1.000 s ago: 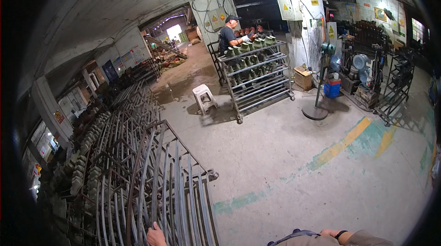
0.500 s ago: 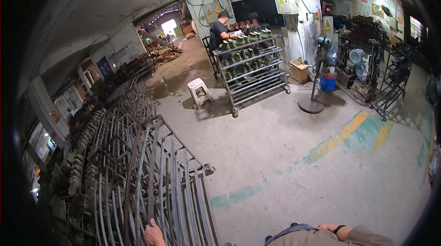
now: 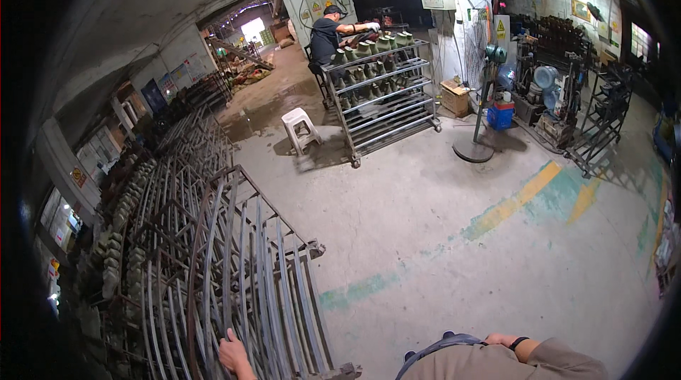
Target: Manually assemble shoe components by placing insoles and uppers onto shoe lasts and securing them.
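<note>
Metal rack (image 3: 268, 273), 7 o'clock in the view, low and close. Left hand (image 3: 233, 353) at its near end, touching a rail. Step in hand, as I judge it: handling or steadying the rack one-handed. Next move probably calls for a proper finger wrap on that rail, second hand brought over if the rack has to shift; its rails could catch on the frames packed alongside.

Rack vs grip: rails run from the hand toward 12 o'clock and spread round to about 3; far-corner caster (image 3: 316, 247) at 1 o'clock from the hand, well apart. Left grip: contact looks sure, but the finger undersides are hidden, so can't tell if it's clasping the rail or just laid on it. Right hand (image 3: 500, 339), between 4 and 5 o'clock, rests by the wearer's waist, well away from the rack; fingers partly hidden, can't tell if it holds anything. Dark band (image 3: 520, 342) on that wrist.

Further out: more frames (image 3: 159, 217) crowd 8 to 10 o'clock. White stool (image 3: 301, 128) between 10 and 11. Standing fan (image 3: 473, 153) between 2 and 3. Loaded cart (image 3: 386, 123) at 1, green boot-like forms (image 3: 386, 44) on top; co-worker (image 3: 325, 44) behind it, near 12, gloved hand over the forms.
</note>
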Available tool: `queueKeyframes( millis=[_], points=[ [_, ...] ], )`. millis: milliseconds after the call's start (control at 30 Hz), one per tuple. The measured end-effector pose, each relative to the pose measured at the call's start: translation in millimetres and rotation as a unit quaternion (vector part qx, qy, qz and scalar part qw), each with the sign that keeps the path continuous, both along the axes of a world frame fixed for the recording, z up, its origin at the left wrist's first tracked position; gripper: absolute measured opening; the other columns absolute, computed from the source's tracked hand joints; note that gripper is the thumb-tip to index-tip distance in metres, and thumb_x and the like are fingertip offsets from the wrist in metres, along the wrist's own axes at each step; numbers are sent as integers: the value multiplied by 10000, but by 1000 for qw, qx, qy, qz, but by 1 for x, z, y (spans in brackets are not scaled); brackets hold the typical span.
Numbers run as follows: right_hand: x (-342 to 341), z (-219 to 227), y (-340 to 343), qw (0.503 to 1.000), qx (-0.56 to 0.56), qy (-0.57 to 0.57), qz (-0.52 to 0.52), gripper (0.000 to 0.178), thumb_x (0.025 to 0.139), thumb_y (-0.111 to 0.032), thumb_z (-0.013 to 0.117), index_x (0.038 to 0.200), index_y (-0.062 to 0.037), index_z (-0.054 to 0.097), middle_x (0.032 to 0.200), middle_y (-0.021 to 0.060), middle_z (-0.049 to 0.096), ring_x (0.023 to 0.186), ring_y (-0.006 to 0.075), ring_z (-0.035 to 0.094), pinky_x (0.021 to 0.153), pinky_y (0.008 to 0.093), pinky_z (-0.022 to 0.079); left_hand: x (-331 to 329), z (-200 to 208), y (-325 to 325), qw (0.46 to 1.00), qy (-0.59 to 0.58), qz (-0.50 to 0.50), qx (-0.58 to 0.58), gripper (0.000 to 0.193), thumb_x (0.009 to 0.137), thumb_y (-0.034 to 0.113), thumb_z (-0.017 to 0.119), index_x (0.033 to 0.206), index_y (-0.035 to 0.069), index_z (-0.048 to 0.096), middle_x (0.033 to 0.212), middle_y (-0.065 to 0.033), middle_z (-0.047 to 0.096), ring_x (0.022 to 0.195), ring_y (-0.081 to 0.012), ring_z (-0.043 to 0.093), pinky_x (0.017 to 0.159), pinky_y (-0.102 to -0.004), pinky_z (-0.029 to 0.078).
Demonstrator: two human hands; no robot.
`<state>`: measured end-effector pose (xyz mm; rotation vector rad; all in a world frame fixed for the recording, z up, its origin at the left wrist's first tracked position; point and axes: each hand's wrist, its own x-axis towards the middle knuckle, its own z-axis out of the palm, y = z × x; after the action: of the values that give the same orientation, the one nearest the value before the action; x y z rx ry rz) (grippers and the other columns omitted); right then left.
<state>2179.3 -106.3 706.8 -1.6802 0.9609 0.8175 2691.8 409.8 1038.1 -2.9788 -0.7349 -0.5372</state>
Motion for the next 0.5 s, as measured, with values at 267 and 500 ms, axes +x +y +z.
queueKeyframes(
  millis=[267,500],
  points=[
    [-11,-2,2,994,43,-93,-27,477,825,-461,568,942,-9,666,783,58,643,725,178,551,674,368,448,-34,37,-22,985,35,-91,-144,716,881,646,322,1028,31,659,1020,-222,640,948,-439,587,811,-540,446],
    [-9,-96,5,994,2,-101,32,520,854,-509,499,1000,-32,647,888,117,676,809,219,594,735,419,455,-77,72,-41,990,-60,-125,-10,580,870,571,463,991,40,663,871,-192,667,719,-373,635,622,-476,500]
  ],
)
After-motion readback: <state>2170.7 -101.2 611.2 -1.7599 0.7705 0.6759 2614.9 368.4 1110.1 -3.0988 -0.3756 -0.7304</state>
